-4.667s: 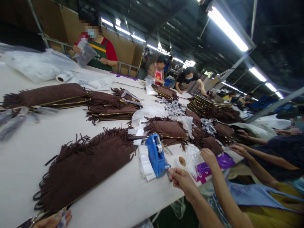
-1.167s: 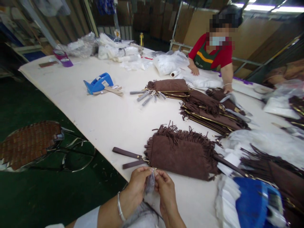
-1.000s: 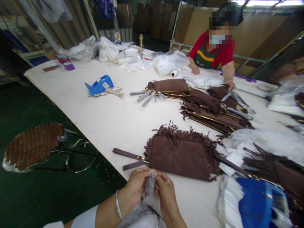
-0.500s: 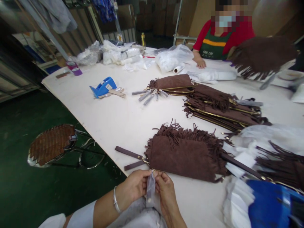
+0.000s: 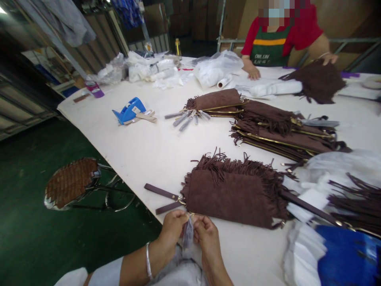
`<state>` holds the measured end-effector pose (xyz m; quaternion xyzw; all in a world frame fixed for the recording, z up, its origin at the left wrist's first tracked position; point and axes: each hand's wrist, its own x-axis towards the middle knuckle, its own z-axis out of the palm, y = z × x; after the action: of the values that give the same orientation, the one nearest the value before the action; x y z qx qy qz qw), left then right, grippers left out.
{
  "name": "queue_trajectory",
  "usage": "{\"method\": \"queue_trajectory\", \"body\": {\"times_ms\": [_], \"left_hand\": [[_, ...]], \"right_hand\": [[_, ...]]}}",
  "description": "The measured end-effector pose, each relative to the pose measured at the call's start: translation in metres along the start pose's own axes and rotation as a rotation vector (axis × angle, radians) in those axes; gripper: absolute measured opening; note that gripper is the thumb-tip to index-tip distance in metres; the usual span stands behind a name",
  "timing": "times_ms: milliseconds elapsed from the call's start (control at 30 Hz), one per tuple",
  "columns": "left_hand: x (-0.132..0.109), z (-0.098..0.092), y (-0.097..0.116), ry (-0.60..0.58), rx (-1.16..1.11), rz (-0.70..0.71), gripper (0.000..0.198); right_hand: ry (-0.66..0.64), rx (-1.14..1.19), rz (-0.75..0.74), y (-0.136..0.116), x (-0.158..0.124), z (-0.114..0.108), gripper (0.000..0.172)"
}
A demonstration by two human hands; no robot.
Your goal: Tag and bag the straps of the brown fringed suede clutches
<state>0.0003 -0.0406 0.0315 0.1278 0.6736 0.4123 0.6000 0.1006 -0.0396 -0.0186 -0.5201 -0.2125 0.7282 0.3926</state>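
My left hand [image 5: 173,229] and my right hand [image 5: 206,235] meet at the near edge of the white table [image 5: 139,147]. Both pinch a small clear plastic bag [image 5: 188,235] that hangs between them. Just beyond my fingers lies a brown fringed suede bag [image 5: 232,190], flat on the table. Its brown strap [image 5: 162,197] points left from a gold ring at the bag's corner. A silver bangle sits on my left wrist.
Stacked brown fringed bags [image 5: 268,127] lie further back. A blue tape dispenser [image 5: 128,110] sits at mid-left, another blue dispenser [image 5: 348,256] at the lower right beside white paper. A person in red and green [image 5: 276,35] handles a fringed bag across the table. A woven stool [image 5: 70,182] stands left.
My hands stay pinched on the plastic bag at the table edge. The person opposite has lowered a fringed bag onto the far side of the table. The view has shifted slightly.
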Motion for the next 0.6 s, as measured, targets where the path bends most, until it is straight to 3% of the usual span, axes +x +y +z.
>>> {"method": "queue_trajectory", "body": {"times_ms": [100,333,600], "left_hand": [[0.003,-0.001,-0.005,0.021,0.051,0.013,0.019],[0.003,-0.01,0.001,-0.166,0.078,-0.048,0.029],[0.018,-0.03,0.012,-0.367,-0.012,-0.304,0.023]], "right_hand": [[0.036,-0.084,-0.009,-0.002,0.0,-0.001,0.027],[0.063,-0.19,-0.05,0.0,0.002,-0.001,0.024],[0.014,-0.139,-0.011,-0.005,0.008,-0.007,0.029]]}}
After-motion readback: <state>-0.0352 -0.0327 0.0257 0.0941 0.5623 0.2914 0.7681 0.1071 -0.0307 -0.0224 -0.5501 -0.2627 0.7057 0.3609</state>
